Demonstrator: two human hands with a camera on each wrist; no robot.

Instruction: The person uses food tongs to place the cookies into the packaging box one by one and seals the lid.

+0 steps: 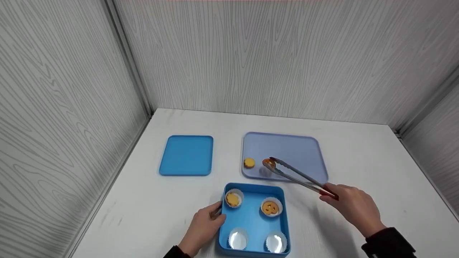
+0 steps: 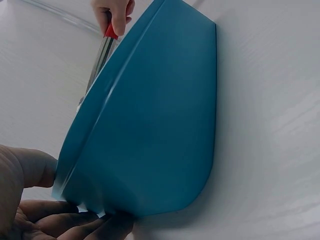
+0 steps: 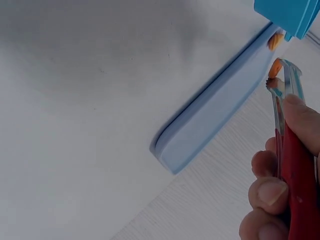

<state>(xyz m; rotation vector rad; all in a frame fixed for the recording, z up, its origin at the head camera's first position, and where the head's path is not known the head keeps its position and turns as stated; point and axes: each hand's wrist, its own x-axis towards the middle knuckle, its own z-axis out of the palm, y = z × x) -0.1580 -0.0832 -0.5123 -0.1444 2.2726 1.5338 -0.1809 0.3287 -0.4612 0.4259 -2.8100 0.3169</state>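
My right hand (image 1: pixel 356 206) grips metal tongs (image 1: pixel 299 179) by their red handles. Between the tong tips, over the front of the lavender tray (image 1: pixel 287 143), is an orange-brown cookie (image 1: pixel 267 163); the right wrist view shows it there too. My left hand (image 1: pixel 204 225) holds the left side of a blue box (image 1: pixel 256 225), thumb at the rim and fingers against the outer wall. Inside the box, a yellow flower-shaped cookie (image 1: pixel 232 200) and a brown face-patterned cookie (image 1: pixel 270 208) lie in white paper cups. Two more paper cups, at the near corners, hold nothing.
A round yellow cookie (image 1: pixel 249 163) lies at the left of the lavender tray. Farther left on the white table (image 1: pixel 143 200) is a flat blue lid or tray (image 1: pixel 187 156). Wood-grain panels (image 1: pixel 251 53) enclose the table at the back and sides.
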